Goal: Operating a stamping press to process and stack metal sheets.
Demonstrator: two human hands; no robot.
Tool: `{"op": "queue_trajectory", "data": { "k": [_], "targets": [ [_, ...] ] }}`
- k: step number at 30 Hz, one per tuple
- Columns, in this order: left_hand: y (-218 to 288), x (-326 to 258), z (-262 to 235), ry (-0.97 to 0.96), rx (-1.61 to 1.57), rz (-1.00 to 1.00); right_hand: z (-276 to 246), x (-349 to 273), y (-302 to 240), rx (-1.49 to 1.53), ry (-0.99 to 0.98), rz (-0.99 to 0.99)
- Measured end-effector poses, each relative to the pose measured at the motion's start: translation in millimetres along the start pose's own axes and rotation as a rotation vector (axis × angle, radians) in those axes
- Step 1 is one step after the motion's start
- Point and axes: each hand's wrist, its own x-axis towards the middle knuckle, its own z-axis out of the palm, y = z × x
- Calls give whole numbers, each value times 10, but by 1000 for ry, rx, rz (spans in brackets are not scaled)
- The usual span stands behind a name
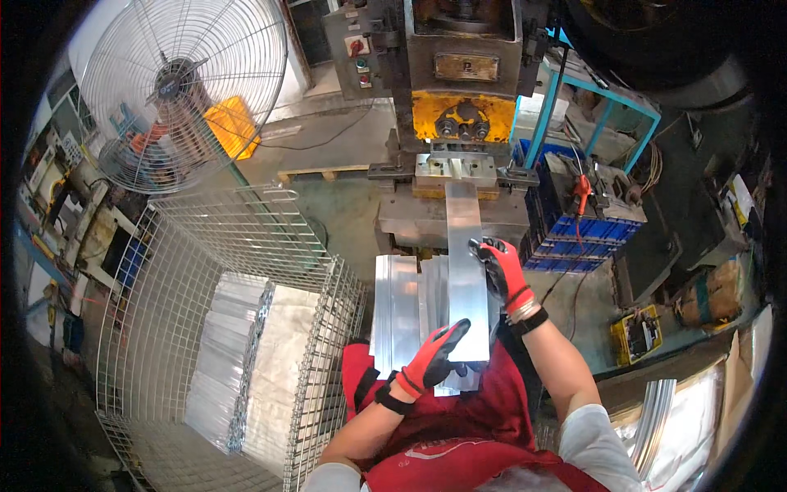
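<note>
A long flat metal strip (466, 279) lies lengthwise in front of me, its far end at the die (433, 168) of a press. My left hand (429, 359), in a red and black glove, grips the near end, thumb on top and fingers partly hidden beneath. Farther up, my right hand (505, 275), gloved the same way, pinches the strip's right edge. Below and to the left of the strip rests a stack of similar metal strips (397, 307). Whether the far end sits fully inside the die I cannot tell.
A wire mesh cage (156, 328) with stacked strips and a cloth-like sheet stands on the left. Behind it is a large fan (182, 82). Blue crates (586, 230) stand right of the press, with an orange-handled tool (582, 193) above. A yellow basket (636, 334) sits lower right.
</note>
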Motion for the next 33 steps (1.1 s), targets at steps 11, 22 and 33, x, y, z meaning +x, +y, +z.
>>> {"op": "queue_trajectory", "data": {
  "k": [11, 22, 33],
  "targets": [
    [608, 549, 42, 61, -389, -313, 123, 627, 27, -22, 136, -48],
    [507, 660, 37, 229, -442, -387, 122, 48, 303, 112, -45, -75],
    [354, 791, -35, 302, -515, -303, 122, 193, 334, 73, 15, -4]
  ]
}}
